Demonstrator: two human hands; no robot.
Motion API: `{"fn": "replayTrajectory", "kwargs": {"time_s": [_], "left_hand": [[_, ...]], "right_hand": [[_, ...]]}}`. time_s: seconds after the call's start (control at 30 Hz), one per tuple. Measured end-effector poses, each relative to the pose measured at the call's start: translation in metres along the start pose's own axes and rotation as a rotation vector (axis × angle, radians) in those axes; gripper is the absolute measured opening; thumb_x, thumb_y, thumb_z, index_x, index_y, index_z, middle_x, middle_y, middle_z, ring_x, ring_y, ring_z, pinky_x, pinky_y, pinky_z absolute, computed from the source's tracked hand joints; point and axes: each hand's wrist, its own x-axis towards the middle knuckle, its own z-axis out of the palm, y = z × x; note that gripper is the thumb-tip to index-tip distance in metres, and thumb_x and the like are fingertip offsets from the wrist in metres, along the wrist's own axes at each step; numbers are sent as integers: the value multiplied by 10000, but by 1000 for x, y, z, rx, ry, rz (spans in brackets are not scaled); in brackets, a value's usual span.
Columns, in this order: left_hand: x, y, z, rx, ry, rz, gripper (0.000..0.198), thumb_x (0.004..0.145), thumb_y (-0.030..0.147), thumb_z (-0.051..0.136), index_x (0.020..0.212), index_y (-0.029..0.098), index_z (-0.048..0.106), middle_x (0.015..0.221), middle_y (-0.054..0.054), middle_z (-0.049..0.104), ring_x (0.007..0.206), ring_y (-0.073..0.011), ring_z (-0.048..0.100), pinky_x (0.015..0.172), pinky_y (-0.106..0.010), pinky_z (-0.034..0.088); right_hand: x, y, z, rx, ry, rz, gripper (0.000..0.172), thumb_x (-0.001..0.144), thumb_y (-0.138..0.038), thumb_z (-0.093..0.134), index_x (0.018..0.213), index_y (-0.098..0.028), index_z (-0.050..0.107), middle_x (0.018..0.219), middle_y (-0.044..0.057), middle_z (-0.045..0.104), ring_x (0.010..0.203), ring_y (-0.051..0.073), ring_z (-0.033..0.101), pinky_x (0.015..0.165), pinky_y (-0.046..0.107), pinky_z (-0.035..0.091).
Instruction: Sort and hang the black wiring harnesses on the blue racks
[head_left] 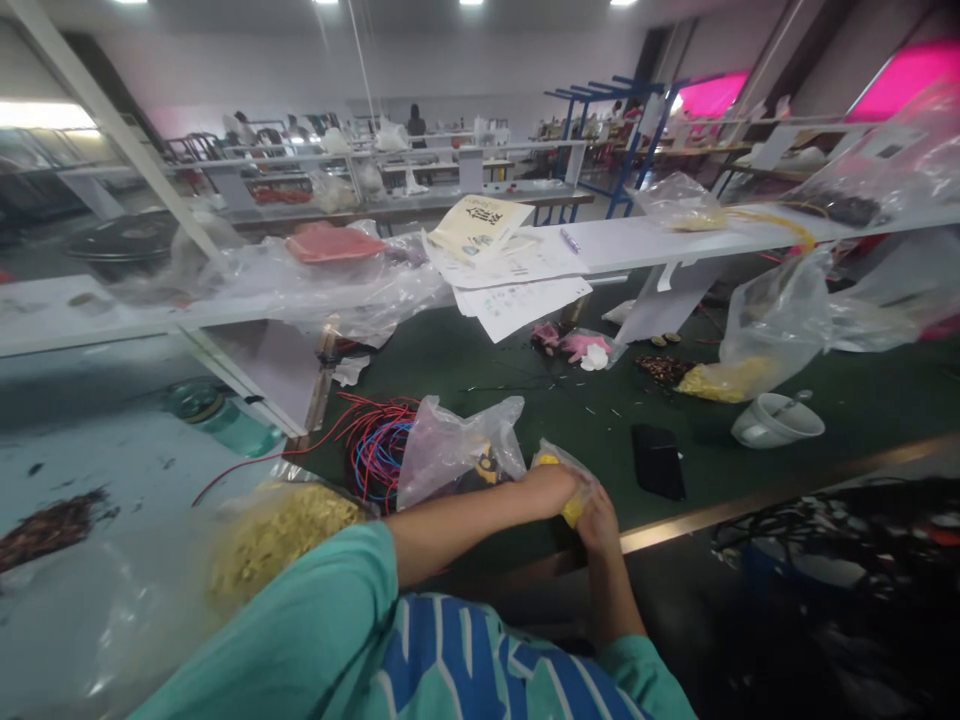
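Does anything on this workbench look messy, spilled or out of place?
Yes. Loose paper sheets hang over the shelf edge, and small dark bits lie scattered on the bench at far left. Both hands, left and right, grip a small yellow-filled bag.

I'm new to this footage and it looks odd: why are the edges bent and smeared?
Head view: wide lens bows the white shelf; edges smear with motion blur; hands on the small plastic bag stay fairly sharp; pink window glare upper right.

Green bench (600, 420); on it white cup (776, 420); black phone (658, 461); wire coil (379, 445).
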Motion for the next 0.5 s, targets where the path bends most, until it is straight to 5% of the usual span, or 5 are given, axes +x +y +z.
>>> {"fn": "replayTrajectory", "kwargs": {"time_s": [0.17,0.33,0.5], "left_hand": [[-37,2,-28,-608,-57,-236,167,785,67,426,702,129,557,572,10,469,431,-73,379,482,-220,299],[-86,-9,-61,-1400,12,-454,182,829,53,393,724,88,539,592,-17,496,412,-43,381,446,-170,305],[-130,-20,-88,-1745,87,-500,279,879,119,312,743,68,550,658,-66,538,473,-50,438,499,-155,381]], "right_hand": [[22,-11,12,23,-35,-17,346,599,-429,685,877,-224,663,968,25,683,894,200,625,864,368,471],[36,-15,34,-99,-100,49,365,592,-387,697,893,-184,660,979,60,673,919,235,610,918,422,424],[22,-12,40,-306,-27,-12,483,527,-317,725,983,-187,630,1040,49,632,945,220,575,896,412,414]]}}
